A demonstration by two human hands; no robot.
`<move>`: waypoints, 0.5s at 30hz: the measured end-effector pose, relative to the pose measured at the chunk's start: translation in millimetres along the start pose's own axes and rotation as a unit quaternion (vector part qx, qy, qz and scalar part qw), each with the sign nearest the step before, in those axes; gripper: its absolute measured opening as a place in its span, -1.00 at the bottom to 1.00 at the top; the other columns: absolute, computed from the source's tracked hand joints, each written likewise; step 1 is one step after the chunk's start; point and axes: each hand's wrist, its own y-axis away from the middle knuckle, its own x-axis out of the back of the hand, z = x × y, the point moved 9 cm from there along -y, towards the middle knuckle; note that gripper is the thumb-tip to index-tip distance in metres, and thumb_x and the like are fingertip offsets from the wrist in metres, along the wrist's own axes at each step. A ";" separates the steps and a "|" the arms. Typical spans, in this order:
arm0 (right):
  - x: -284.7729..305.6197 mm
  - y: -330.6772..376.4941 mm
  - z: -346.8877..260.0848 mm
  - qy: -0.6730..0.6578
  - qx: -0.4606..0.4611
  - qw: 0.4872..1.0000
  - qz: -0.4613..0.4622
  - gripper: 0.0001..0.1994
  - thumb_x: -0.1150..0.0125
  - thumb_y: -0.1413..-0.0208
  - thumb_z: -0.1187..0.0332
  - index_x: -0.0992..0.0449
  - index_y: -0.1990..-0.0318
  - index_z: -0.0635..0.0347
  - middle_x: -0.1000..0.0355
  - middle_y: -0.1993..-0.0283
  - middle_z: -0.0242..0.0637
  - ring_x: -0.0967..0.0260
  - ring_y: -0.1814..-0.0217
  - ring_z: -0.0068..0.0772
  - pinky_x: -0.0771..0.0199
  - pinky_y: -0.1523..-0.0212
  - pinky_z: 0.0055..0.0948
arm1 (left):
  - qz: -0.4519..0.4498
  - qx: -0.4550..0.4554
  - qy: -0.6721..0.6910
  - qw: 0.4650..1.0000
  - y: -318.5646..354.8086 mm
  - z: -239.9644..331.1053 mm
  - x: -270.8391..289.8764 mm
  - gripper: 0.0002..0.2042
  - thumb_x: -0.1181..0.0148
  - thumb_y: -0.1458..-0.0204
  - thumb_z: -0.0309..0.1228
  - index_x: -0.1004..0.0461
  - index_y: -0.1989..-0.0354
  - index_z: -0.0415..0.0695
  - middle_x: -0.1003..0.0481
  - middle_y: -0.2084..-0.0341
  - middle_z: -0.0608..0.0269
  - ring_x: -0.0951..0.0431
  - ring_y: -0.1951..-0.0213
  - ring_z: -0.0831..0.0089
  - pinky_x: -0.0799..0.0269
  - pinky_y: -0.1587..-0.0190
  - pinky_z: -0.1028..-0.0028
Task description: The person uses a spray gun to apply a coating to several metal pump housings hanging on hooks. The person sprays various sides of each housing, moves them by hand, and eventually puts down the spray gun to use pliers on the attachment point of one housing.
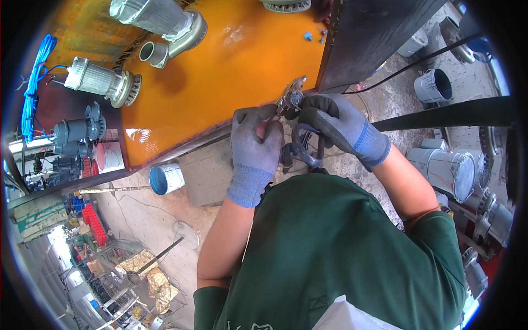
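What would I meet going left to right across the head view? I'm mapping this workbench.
Blue coiled cable → silver ribbed pump motor → left hand in grey glove → right hand in dark grey glove → grey metal bucket.

Both gloved grips cover most of the small metal part (pixel 291 98) and the dark curved handle (pixel 306 149) between them; its lower end is hidden.

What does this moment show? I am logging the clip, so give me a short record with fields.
Left hand: gloved, pinching a small part at the table edge
Right hand: gloved, gripping a small metal fitting
Below hands: dark curved handle
Surface: orange table
On table: silver pump
On floor: blue-lined bucket
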 end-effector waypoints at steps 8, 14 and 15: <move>-2.9 11.6 -27.2 0.079 0.211 0.970 0.089 -0.72 -0.11 -0.39 0.28 -0.61 0.08 0.35 -0.49 0.42 -0.33 -0.38 0.48 -0.62 -0.39 0.46 -0.51 | -0.022 0.084 0.121 0.989 1.1 -9.0 -4.3 -0.79 -0.23 -0.08 -0.65 -0.63 0.11 -0.27 -0.45 0.19 0.06 -0.62 0.26 0.29 -0.58 0.20 0.33; 5.3 11.5 3.0 -0.137 0.009 0.989 0.053 -0.80 -0.10 -0.43 0.36 -0.53 -0.03 0.28 -0.52 0.25 -0.26 -0.46 0.42 -0.60 -0.39 0.49 -0.60 | -0.023 0.086 0.150 0.985 2.2 -10.8 -8.0 -0.80 -0.22 -0.10 -0.67 -0.61 0.10 -0.28 -0.45 0.19 0.09 -0.61 0.39 0.39 -0.55 0.30 0.41; 3.9 10.5 6.1 -0.147 -0.005 0.988 0.046 -0.76 -0.10 -0.43 0.30 -0.53 -0.04 0.29 -0.53 0.26 -0.27 -0.47 0.40 -0.59 -0.41 0.47 -0.58 | -0.026 0.085 0.164 0.982 1.5 -10.0 -9.1 -0.81 -0.19 -0.14 -0.67 -0.60 0.09 -0.29 -0.41 0.18 0.09 -0.62 0.48 0.44 -0.56 0.40 0.44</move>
